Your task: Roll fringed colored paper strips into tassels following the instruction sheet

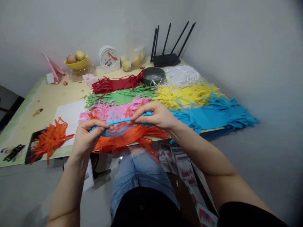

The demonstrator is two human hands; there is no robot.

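Observation:
Between my two hands a blue fringed tissue-paper strip [119, 121] is stretched, its top edge rolled or folded narrow and pale blue strands blurred beneath it. My left hand [93, 132] pinches the left end; my right hand [151, 116] pinches the right end, a little higher. Below and behind them lie orange fringed paper [125, 138] at the table's front edge and pink fringed paper [113, 110]. Farther back are green [123, 97] and dark red [118, 84] fringed sheets. Yellow [187, 94] and blue [210, 116] fringed sheets lie to the right.
An orange tassel bunch [53, 138] rests on a dark flat object at left, beside a white sheet [68, 113]. Along the wall stand a black router [167, 60], a green bowl [153, 78], white string [183, 75], a clock-like holder [109, 60] and a yellow fruit bowl [77, 64].

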